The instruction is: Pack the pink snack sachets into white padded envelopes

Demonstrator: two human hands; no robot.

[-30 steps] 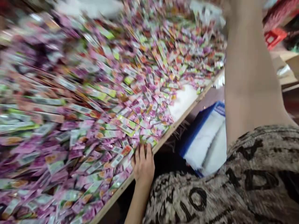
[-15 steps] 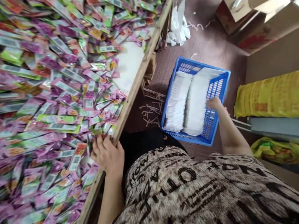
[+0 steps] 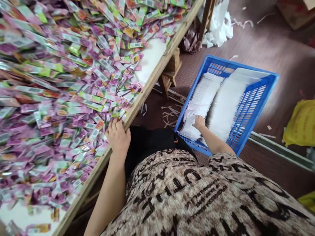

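Note:
My left hand (image 3: 118, 135) rests on the wooden edge (image 3: 137, 103) of a table, its fingers apart and draped over the rim near the heap of small snack packets (image 3: 81, 108). Purple, green and red printed sachets make up that heap. To the right, on the floor, stands a blue plastic basket (image 3: 254, 113) with two rows of white, thin, stacked flat pieces. My right hand (image 3: 199, 123) reaches into the basket, over the left row of white pieces (image 3: 190, 119), fingers spread and touching or just above them. Beside it lies the right row (image 3: 225, 103).
White plastic bags (image 3: 220, 28) and a small wooden stool (image 3: 172, 70) are by the table's far leg. Paper strips (image 3: 169, 114) litter the floor. A yellow sack (image 3: 301, 123) lies at right, with a cardboard box (image 3: 294, 13) at the upper right.
My right hand has moved left from the basket's right side to the left row of white pieces. My left hand stays on the table edge. The view has shifted.

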